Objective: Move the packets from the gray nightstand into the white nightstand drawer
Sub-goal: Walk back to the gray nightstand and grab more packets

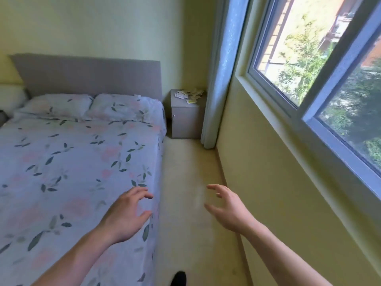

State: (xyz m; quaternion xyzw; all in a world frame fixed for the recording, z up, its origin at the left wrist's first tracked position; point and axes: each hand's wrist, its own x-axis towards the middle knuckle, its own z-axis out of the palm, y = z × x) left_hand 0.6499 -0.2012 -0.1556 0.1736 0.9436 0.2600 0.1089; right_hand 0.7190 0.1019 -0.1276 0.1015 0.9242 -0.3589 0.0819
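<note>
Fingers [144,191] of the left hand [125,215] are spread and loosely bent, grasping nothing, over the near corner of the bed [72,162]. Fingers of the right hand [224,207] are likewise relaxed and apart, empty, above the floor [185,182] beside the wall [278,193].

Far ahead of both hands, packets [186,94] lie scattered on top of the gray nightstand [186,120]; they are too small and blurred to count. That nightstand's front is closed, so its contents are hidden. It stands between the bed's headboard [88,77] and a curtain [222,79].

2 pillows [86,107] lie on the bed, left of the nightstand. 1 window [309,65] runs along the wall, right of the right hand.
</note>
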